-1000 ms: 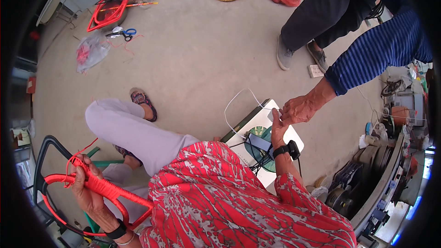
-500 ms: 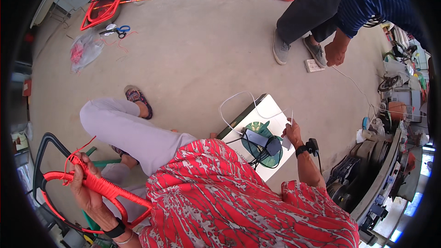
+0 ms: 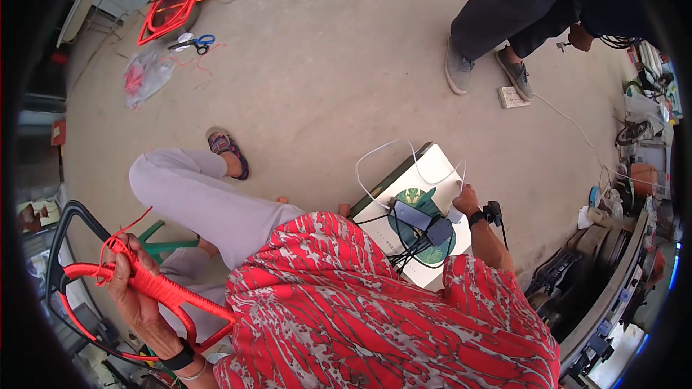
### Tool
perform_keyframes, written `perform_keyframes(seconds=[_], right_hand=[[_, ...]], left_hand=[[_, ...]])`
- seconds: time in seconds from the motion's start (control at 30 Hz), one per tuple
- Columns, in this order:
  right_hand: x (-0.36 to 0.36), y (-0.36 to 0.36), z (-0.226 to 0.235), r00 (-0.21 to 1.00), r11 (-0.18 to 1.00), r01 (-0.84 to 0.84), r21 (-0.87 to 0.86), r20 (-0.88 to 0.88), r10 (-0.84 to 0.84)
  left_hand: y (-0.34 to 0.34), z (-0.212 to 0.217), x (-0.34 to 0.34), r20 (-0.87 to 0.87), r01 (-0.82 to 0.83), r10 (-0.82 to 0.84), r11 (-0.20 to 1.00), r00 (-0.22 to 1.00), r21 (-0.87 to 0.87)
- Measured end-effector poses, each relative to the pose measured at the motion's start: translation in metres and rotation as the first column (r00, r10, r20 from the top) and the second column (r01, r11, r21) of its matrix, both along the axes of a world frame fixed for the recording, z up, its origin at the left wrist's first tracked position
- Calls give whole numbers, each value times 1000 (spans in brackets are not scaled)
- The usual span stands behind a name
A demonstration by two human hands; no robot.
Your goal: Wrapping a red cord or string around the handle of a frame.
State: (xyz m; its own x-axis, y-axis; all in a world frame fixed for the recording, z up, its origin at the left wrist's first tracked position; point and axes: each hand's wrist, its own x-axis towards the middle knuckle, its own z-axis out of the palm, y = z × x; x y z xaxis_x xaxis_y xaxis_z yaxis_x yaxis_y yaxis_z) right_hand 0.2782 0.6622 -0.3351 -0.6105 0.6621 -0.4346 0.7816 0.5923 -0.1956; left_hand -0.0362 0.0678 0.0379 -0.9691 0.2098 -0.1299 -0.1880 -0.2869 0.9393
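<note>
My left hand point(image 3: 132, 281) is closed round the part of a black frame point(image 3: 74, 210) that is tightly wrapped in red cord point(image 3: 169, 289). A loose end of the cord sticks up above my fingers. At the right, my right hand point(image 3: 467, 202) is closed on a white charger point(image 3: 454, 214), and a white cable point(image 3: 382, 146) loops beside it. The hand is over the edge of a white box point(image 3: 432, 166) with a green round print. On that box lie a dark phone point(image 3: 412, 216), a black adapter point(image 3: 439, 231) and tangled black cables.
A person in dark trousers point(image 3: 504, 7) stands at the far right, a plug point(image 3: 564, 47) in one hand. A power strip point(image 3: 513, 97) lies by their shoe. Scissors point(image 3: 194, 44), a plastic bag point(image 3: 149, 79) and red frames point(image 3: 173, 14) are at the far left.
The other person's hand has risen from beside the power strip and now shows a plug. My right hand has drawn the white charger lower over the box. My left hand keeps its grip.
</note>
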Motion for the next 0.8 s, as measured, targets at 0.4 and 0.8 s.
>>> perform_keyframes(seconds=[0.4,0.8], right_hand=[[-14,31,-17,989,963,146,-227,-3,-151],[-22,-17,33,995,994,37,108,-91,-27]], left_hand=[[3,3,3,-23,-67,66,995,998,-71],[-1,1,-3,13,30,-30,999,999,15]])
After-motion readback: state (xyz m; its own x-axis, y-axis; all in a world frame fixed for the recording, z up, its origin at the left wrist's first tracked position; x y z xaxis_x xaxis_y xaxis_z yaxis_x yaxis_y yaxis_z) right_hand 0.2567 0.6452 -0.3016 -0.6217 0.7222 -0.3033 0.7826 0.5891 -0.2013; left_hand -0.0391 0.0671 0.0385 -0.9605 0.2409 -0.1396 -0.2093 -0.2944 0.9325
